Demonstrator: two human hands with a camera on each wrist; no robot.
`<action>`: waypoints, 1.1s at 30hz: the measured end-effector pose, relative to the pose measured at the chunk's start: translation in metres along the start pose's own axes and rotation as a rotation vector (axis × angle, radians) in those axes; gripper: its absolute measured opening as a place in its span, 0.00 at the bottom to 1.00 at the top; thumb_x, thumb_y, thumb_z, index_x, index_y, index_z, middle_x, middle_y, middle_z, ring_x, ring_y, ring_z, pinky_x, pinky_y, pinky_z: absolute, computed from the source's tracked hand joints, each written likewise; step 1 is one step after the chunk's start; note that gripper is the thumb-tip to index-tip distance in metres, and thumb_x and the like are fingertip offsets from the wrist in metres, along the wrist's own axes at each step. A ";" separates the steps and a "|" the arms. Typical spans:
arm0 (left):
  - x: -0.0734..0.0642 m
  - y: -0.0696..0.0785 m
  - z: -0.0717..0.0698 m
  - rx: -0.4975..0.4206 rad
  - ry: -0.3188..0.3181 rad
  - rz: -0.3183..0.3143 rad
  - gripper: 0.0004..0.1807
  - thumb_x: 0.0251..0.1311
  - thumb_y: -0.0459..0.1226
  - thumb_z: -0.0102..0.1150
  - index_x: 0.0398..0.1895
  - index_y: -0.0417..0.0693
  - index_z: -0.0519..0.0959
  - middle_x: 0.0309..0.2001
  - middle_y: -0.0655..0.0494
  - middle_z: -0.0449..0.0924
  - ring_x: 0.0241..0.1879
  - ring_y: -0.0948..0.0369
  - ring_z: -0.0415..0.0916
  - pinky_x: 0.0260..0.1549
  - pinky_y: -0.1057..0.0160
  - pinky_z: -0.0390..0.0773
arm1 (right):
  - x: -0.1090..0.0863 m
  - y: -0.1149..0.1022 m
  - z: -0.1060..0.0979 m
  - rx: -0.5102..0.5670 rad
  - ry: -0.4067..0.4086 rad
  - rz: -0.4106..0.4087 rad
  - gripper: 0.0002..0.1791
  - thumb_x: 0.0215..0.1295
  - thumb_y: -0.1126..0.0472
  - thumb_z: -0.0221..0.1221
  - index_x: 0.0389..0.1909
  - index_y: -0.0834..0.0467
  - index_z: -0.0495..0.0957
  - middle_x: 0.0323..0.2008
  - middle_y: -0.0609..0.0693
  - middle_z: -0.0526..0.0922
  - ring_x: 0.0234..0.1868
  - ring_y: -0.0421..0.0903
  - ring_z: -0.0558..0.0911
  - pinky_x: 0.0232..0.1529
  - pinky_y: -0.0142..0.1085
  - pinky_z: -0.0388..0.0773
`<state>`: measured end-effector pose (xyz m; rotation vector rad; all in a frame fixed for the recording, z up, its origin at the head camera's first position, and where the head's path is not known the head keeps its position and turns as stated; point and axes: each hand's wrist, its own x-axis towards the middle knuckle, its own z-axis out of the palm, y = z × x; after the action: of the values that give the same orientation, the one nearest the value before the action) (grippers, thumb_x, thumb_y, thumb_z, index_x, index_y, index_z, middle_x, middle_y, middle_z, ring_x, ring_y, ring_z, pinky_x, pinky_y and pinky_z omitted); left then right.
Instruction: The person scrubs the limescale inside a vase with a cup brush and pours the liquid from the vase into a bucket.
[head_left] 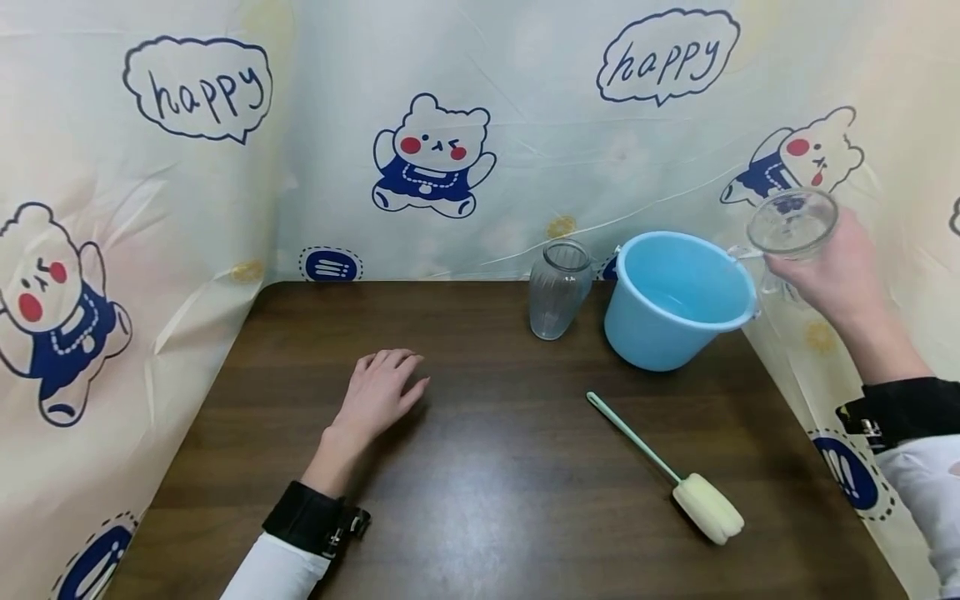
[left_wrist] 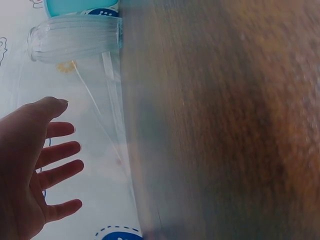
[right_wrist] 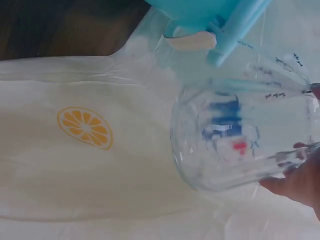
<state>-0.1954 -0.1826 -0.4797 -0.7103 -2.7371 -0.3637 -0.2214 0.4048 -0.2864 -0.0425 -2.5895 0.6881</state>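
Observation:
In the head view my right hand (head_left: 843,271) holds a clear measuring cup (head_left: 793,223) up at the right, beside the blue bucket (head_left: 660,333). The right wrist view shows small dark printed marks on the cup (right_wrist: 220,170), with my fingers (right_wrist: 295,187) at its far end. My left hand (head_left: 378,392) is over the left half of the table, its fingers loosely spread and holding nothing. A ribbed clear glass vase (head_left: 557,292) stands upright at the back, left of the bucket. Nearer the front lies a sponge brush (head_left: 708,504) with a pale green handle.
The dark brown wooden table (head_left: 480,500) backs onto a pale printed curtain (head_left: 525,150), which also hangs along both sides. At the bucket's right rim there is a white handle grip (right_wrist: 192,41).

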 end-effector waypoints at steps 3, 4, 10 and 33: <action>-0.001 0.000 0.000 0.007 -0.004 -0.002 0.22 0.64 0.50 0.57 0.54 0.47 0.81 0.52 0.49 0.80 0.53 0.49 0.72 0.53 0.39 0.69 | 0.000 -0.001 0.011 -0.153 0.021 -0.099 0.46 0.50 0.60 0.68 0.70 0.66 0.59 0.58 0.75 0.70 0.56 0.71 0.66 0.56 0.68 0.61; -0.002 0.001 0.000 0.007 -0.007 -0.002 0.21 0.64 0.49 0.57 0.53 0.47 0.81 0.52 0.49 0.80 0.53 0.49 0.72 0.52 0.39 0.69 | 0.001 -0.001 0.015 -0.193 0.029 -0.127 0.45 0.49 0.61 0.68 0.68 0.68 0.62 0.55 0.76 0.71 0.55 0.72 0.67 0.54 0.68 0.60; -0.003 0.002 0.001 -0.010 -0.025 -0.007 0.19 0.64 0.47 0.56 0.52 0.47 0.81 0.51 0.50 0.81 0.53 0.50 0.72 0.53 0.39 0.68 | 0.004 -0.006 0.029 -0.355 0.024 -0.262 0.41 0.44 0.64 0.71 0.61 0.70 0.66 0.51 0.74 0.72 0.54 0.69 0.64 0.55 0.66 0.53; -0.001 0.006 0.000 -0.005 -0.043 -0.015 0.19 0.65 0.48 0.55 0.53 0.49 0.81 0.51 0.51 0.81 0.54 0.51 0.72 0.51 0.40 0.69 | -0.003 0.000 0.057 -0.676 -0.104 -0.627 0.46 0.40 0.70 0.70 0.65 0.59 0.63 0.59 0.69 0.68 0.65 0.66 0.56 0.67 0.68 0.26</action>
<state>-0.1909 -0.1779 -0.4789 -0.7072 -2.7839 -0.3623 -0.2437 0.3775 -0.3318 0.5746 -2.5855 -0.4173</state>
